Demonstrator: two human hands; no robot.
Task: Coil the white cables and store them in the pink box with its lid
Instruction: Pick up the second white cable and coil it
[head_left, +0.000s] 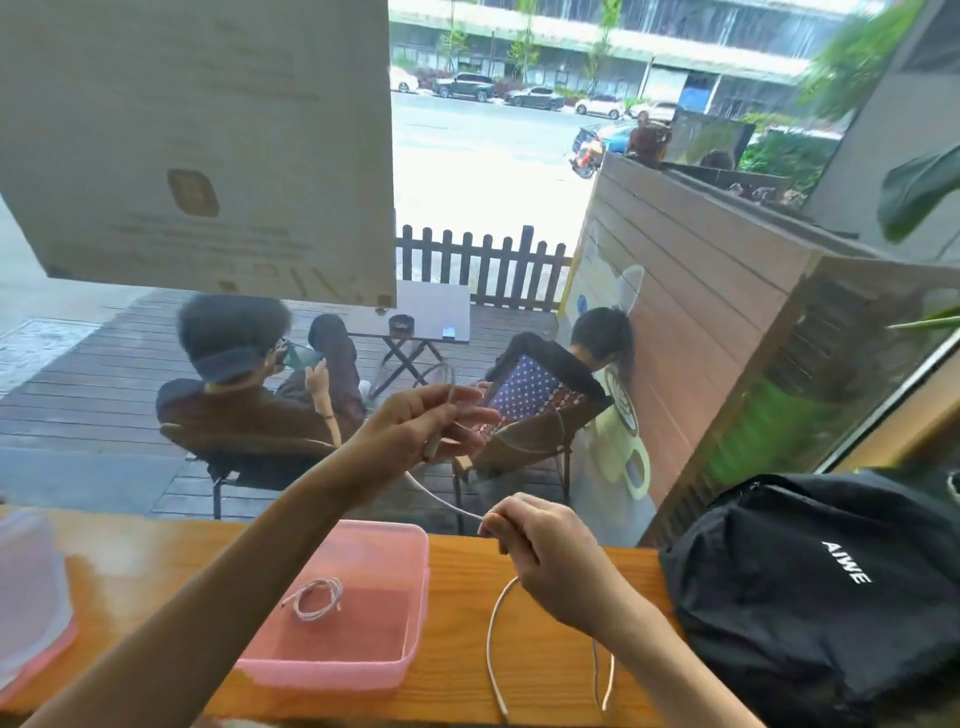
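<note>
Lid (28, 592) cut by left edge, only part visible. Black bag (831, 587) runs off right edge. Near rim of wooden surface (457, 680) and both forearms cut by bottom edge. White cable (441, 493) blurred where looped above left hand (415, 431); loop count unclear. Stretch of cable hidden inside right hand (540, 540); grip there unreadable. Cable ends on surface too small to tell plug type. Small coil (314, 597) in pink box (363, 670): connectors indistinct. Print on hanging sign (197, 145) smeared, illegible.
</note>
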